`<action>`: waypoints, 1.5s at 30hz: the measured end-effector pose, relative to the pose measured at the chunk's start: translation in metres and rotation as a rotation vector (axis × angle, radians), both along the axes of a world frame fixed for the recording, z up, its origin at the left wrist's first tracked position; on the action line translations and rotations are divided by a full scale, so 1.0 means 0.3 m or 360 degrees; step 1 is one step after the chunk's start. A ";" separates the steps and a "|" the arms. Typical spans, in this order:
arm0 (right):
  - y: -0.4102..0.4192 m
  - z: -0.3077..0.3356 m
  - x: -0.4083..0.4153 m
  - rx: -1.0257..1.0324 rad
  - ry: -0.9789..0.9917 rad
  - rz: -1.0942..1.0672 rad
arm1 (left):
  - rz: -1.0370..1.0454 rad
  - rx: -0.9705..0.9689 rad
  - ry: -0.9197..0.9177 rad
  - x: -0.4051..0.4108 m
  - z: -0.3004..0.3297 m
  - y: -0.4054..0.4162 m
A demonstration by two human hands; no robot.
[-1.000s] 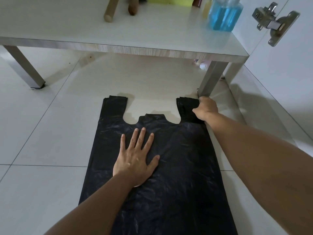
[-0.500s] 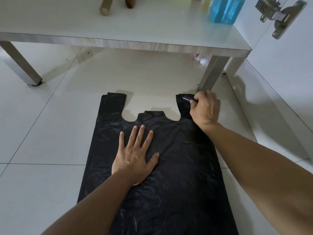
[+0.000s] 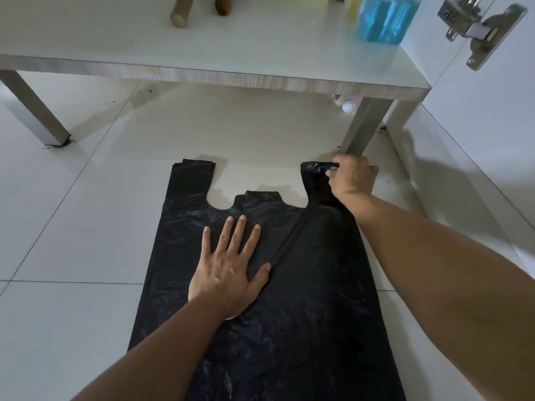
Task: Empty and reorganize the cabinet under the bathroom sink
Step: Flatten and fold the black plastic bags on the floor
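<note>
The right hand (image 3: 351,180) pinches the top of the right handle (image 3: 315,180) of a black bag (image 3: 304,285), fingers curled round the thin plastic, just in front of a shelf leg (image 3: 362,127). The left hand (image 3: 228,270) lies flat on the bag's middle, fingers straight and spread, gripping nothing. This looks like pinning the bag down so the handle can be pulled straight or folded without the whole sheet sliding. The bag lies flat on the pale floor tiles (image 3: 72,227), handles pointing away from the person, below the cabinet's low shelf (image 3: 231,53). It is glossy, thin and lightly creased, with two strap handles and a small centre tab between them.
</note>
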State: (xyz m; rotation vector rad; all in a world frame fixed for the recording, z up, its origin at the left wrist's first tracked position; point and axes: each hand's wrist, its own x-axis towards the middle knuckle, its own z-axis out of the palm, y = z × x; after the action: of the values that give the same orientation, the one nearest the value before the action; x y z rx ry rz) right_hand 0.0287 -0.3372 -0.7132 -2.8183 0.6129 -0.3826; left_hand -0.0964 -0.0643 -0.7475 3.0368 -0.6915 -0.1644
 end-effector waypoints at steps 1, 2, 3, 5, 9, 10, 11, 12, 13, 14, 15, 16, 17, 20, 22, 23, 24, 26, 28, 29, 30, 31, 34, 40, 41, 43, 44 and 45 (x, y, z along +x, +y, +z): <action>-0.005 0.000 -0.004 -0.0048 -0.0003 -0.0051 | -0.0004 0.0003 0.0001 0.000 -0.002 0.001; -0.009 0.002 -0.012 -0.0117 -0.0025 -0.0108 | -0.0006 0.0005 0.0002 -0.001 -0.003 0.002; -0.005 0.003 -0.023 -0.0178 -0.0085 -0.0151 | -0.0004 0.0001 -0.0001 0.000 -0.003 0.003; 0.025 0.001 -0.063 -0.0253 -0.0292 -0.0118 | 0.0004 -0.0009 -0.0006 0.001 -0.004 0.003; 0.087 -0.074 -0.171 -0.0195 -0.0155 0.0364 | 0.0010 -0.0027 -0.0005 0.000 -0.004 -0.001; 0.085 -0.093 -0.186 -0.0173 0.0129 0.0415 | 0.0010 -0.0025 -0.0008 0.000 -0.004 -0.002; 0.074 -0.106 -0.187 -0.0158 0.0397 0.0424 | 0.0010 -0.0030 -0.0013 0.000 -0.006 -0.003; 0.065 -0.108 -0.183 -0.0130 0.0567 0.0425 | 0.0013 -0.0036 -0.0019 0.000 -0.005 -0.003; 0.063 -0.103 -0.181 -0.0092 0.0636 0.0408 | 0.0016 -0.0039 -0.0023 0.000 -0.005 -0.002; 0.072 -0.092 -0.188 -0.0058 0.0621 0.0377 | 0.0019 -0.0038 -0.0023 -0.001 -0.004 -0.002; 0.094 -0.079 -0.210 -0.0044 0.0552 0.0354 | 0.0023 -0.0036 -0.0023 -0.001 -0.003 -0.003; 0.128 -0.069 -0.245 -0.0048 0.0435 0.0348 | 0.0025 -0.0031 -0.0024 -0.002 -0.002 -0.001; 0.168 -0.067 -0.291 -0.0051 0.0320 0.0362 | 0.0025 -0.0025 -0.0027 -0.002 -0.002 -0.001; 0.252 -0.090 -0.436 -0.0069 0.0410 0.0488 | 0.0029 -0.0017 -0.0028 -0.002 -0.002 -0.002; 0.253 -0.124 -0.465 -0.0137 0.0507 0.0511 | 0.0034 -0.0015 -0.0020 0.000 -0.002 -0.003; 0.247 -0.132 -0.464 -0.0171 0.0501 0.0499 | 0.0040 -0.0014 -0.0012 0.000 0.000 -0.003; 0.243 -0.138 -0.462 -0.0190 0.0491 0.0485 | 0.0043 -0.0013 -0.0001 0.000 0.001 -0.002; 0.245 -0.140 -0.463 -0.0212 0.0482 0.0485 | 0.0037 0.0008 0.0030 0.000 0.002 0.001; 0.247 -0.139 -0.463 -0.0215 0.0495 0.0496 | 0.0043 0.0031 0.0061 0.011 0.003 0.011; 0.246 -0.138 -0.461 -0.0209 0.0504 0.0497 | 0.0070 0.0038 0.0077 0.021 0.003 0.024; 0.246 -0.136 -0.458 -0.0203 0.0514 0.0496 | 0.0114 0.0048 0.0087 0.032 0.002 0.046; 0.247 -0.133 -0.457 -0.0196 0.0530 0.0492 | 0.0171 0.0058 0.0086 0.044 0.002 0.076; 0.253 -0.123 -0.458 -0.0193 0.0555 0.0478 | 0.0353 0.0081 0.0088 0.086 0.006 0.180; 0.252 -0.091 -0.448 -0.0150 0.0738 0.0513 | 0.0574 0.0117 0.0132 0.064 0.087 0.195; 0.247 -0.082 -0.439 -0.0102 0.0800 0.0531 | 0.0498 0.0054 0.0068 0.020 0.098 0.174; 0.238 -0.052 -0.428 0.0014 0.0920 0.0547 | 0.0308 -0.0060 0.0026 -0.083 0.106 0.130; 0.245 -0.038 -0.430 0.0052 0.0930 0.0545 | 0.0248 -0.0086 0.0046 -0.132 0.105 0.114; 0.258 -0.025 -0.442 0.0072 0.0884 0.0548 | 0.0212 -0.0106 0.0087 -0.171 0.101 0.103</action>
State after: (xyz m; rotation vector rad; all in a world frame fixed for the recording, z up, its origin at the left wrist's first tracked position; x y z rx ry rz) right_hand -0.1038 -0.2599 -0.7206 -2.9018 0.2073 0.4833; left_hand -0.1477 -0.0332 -0.7172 2.9891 -0.4795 -0.2155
